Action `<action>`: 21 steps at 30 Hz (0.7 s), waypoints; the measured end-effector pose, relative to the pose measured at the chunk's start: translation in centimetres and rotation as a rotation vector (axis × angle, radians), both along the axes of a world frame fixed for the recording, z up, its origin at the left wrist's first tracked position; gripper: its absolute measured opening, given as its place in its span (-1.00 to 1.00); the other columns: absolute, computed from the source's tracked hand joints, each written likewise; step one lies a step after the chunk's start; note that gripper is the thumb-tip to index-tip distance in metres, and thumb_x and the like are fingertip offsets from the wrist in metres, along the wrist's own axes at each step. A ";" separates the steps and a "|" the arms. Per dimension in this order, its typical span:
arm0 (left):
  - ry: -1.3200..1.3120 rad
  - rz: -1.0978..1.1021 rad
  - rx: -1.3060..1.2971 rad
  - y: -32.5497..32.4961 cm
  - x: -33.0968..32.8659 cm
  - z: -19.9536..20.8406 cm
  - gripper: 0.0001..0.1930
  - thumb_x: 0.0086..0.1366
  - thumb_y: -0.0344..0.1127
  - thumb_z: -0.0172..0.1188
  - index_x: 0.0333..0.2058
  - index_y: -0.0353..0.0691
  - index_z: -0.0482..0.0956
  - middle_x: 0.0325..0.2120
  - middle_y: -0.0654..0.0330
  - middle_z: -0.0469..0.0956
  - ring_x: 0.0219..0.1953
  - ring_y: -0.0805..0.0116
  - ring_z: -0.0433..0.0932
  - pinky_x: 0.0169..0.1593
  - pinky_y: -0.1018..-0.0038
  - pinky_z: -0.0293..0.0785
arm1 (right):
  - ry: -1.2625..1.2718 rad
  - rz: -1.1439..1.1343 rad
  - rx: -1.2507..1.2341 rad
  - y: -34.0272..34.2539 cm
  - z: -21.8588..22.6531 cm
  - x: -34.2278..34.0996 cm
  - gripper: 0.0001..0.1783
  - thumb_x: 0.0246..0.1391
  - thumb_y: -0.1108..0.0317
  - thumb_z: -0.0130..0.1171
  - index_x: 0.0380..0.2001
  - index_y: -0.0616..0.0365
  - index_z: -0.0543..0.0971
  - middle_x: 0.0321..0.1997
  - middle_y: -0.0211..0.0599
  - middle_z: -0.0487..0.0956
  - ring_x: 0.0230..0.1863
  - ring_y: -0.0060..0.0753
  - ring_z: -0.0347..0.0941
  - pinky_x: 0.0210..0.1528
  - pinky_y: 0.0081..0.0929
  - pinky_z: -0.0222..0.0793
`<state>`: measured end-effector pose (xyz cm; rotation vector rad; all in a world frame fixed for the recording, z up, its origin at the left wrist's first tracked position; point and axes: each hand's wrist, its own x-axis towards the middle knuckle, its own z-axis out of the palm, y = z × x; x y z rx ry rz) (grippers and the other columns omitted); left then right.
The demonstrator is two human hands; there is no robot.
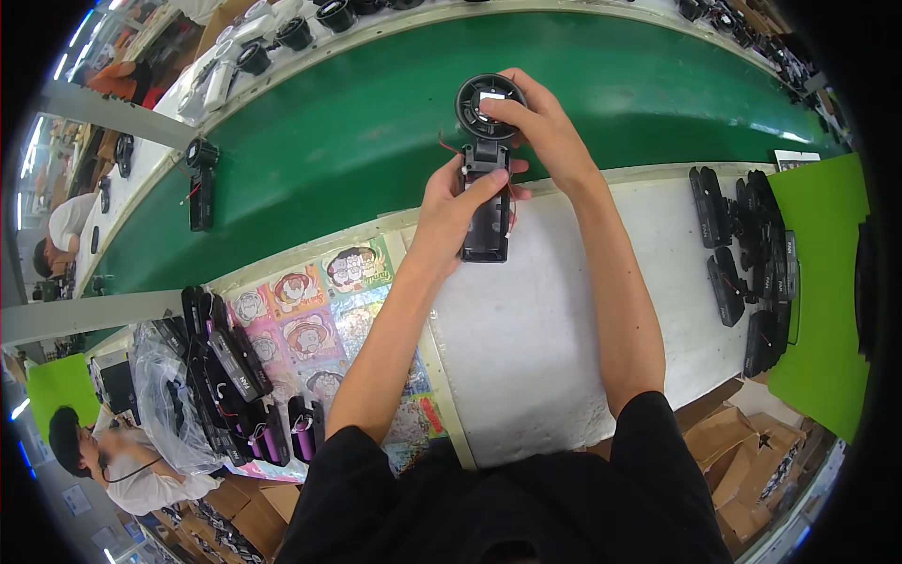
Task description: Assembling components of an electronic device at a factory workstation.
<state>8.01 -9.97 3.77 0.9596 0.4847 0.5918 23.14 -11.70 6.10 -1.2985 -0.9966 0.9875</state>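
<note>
A black handheld fan [486, 226], its handle housing uncovered and thin red wires showing, is held over the near edge of the green belt. My left hand [449, 209] is closed round the handle, thumb lying across its upper part. Around the round fan head [467, 117] curl the fingers of my right hand [550, 132]; its thumb rests on a small white piece at the head's middle. The fingers behind the head are hidden. A similar fan [200, 193] lies on the belt at the left.
The green belt [357, 122] curves across ahead. Dark handle shells [766, 273] are piled at the right of the white worktop [536, 357]. More dark handle parts [225, 367] and a clear plastic bag [169, 404] sit at the left. Another person [141, 470] is at lower left.
</note>
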 end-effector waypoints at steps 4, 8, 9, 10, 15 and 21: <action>-0.028 -0.016 -0.056 0.0 0.1 0.1 -0.62 0.22 -0.26 0.11 -0.11 -0.42 0.31 -0.23 -0.07 0.51 -0.34 0.25 0.58 -0.43 0.50 0.53 | 0.009 0.037 0.017 -0.4 0.8 0.1 -0.70 -0.03 0.22 0.20 -0.29 0.16 0.44 -0.39 -0.40 0.52 -0.35 -0.62 0.40 -0.30 -0.60 0.31; -0.011 0.009 -0.027 0.1 0.1 -0.5 -0.62 0.24 -0.23 0.08 -0.10 -0.41 0.32 -0.24 -0.07 0.52 -0.34 0.25 0.58 -0.41 0.51 0.53 | 0.021 0.078 0.091 -0.1 0.3 0.2 -0.69 -0.06 0.25 0.22 -0.27 0.16 0.44 -0.35 -0.38 0.53 -0.31 -0.59 0.41 -0.25 -0.58 0.32; -0.004 0.006 0.008 0.1 0.1 -0.5 -0.63 0.25 -0.23 0.07 -0.10 -0.41 0.32 -0.24 -0.07 0.52 -0.33 0.25 0.58 -0.40 0.51 0.53 | -0.004 0.078 0.119 -0.2 0.6 0.3 -0.69 -0.07 0.27 0.23 -0.27 0.16 0.44 -0.33 -0.37 0.53 -0.30 -0.58 0.41 -0.23 -0.58 0.32; 0.004 0.004 0.043 0.1 0.1 -0.5 -0.63 0.26 -0.23 0.06 -0.10 -0.41 0.32 -0.24 -0.07 0.52 -0.33 0.25 0.58 -0.39 0.51 0.53 | -0.028 0.078 0.148 -0.3 0.8 0.3 -0.68 -0.08 0.29 0.24 -0.26 0.16 0.44 -0.32 -0.37 0.54 -0.29 -0.56 0.41 -0.21 -0.58 0.33; 0.022 0.012 0.064 -0.1 0.1 -0.2 -0.67 0.29 -0.26 0.02 -0.09 -0.40 0.32 -0.24 -0.04 0.52 -0.32 0.28 0.57 -0.35 0.52 0.52 | -0.063 0.081 0.166 -0.6 1.1 0.8 -0.68 -0.09 0.30 0.25 -0.26 0.17 0.46 -0.29 -0.35 0.54 -0.29 -0.55 0.42 -0.20 -0.57 0.33; -0.031 0.006 0.072 -0.2 0.3 -0.5 -0.70 0.29 -0.28 0.00 -0.10 -0.38 0.33 -0.24 0.00 0.52 -0.31 0.34 0.56 -0.33 0.53 0.52 | -0.120 0.068 0.144 -0.7 1.0 1.2 -0.65 -0.12 0.28 0.28 -0.26 0.18 0.46 -0.29 -0.32 0.54 -0.29 -0.53 0.42 -0.23 -0.56 0.34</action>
